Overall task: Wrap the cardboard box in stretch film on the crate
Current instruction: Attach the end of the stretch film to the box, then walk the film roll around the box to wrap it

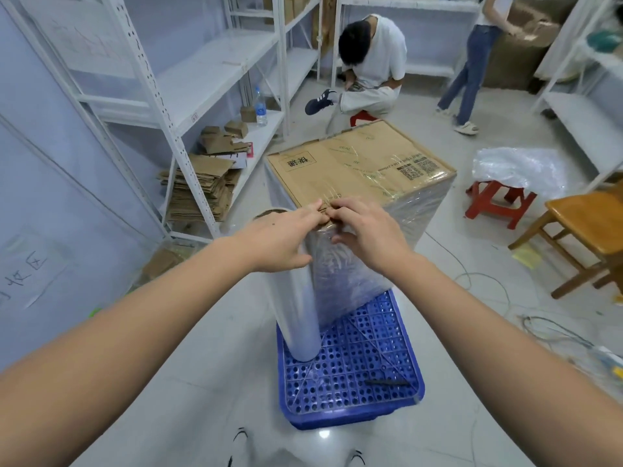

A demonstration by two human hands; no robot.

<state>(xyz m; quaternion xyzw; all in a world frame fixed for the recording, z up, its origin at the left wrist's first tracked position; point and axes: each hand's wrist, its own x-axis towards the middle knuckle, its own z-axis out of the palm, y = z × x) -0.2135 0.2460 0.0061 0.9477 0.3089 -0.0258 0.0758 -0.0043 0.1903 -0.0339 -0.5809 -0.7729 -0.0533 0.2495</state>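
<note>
A tall cardboard box (357,163) stands upright on a blue perforated crate (364,375), its sides covered in clear stretch film (350,281). The film roll (298,315) stands on end on the crate, against the box's near left corner. My left hand (279,235) rests on top of the roll, fingertips reaching the box's near top edge. My right hand (367,234) pinches the film at that same corner, thumb on the wrapped side. A dark pen-like object (387,383) lies on the crate.
White shelving (161,106) with flattened cartons (199,193) runs along the left. A person (371,62) crouches behind the box; another stands at the back right. A red stool (499,203), a wooden chair (586,230) and floor cables (556,332) lie to the right.
</note>
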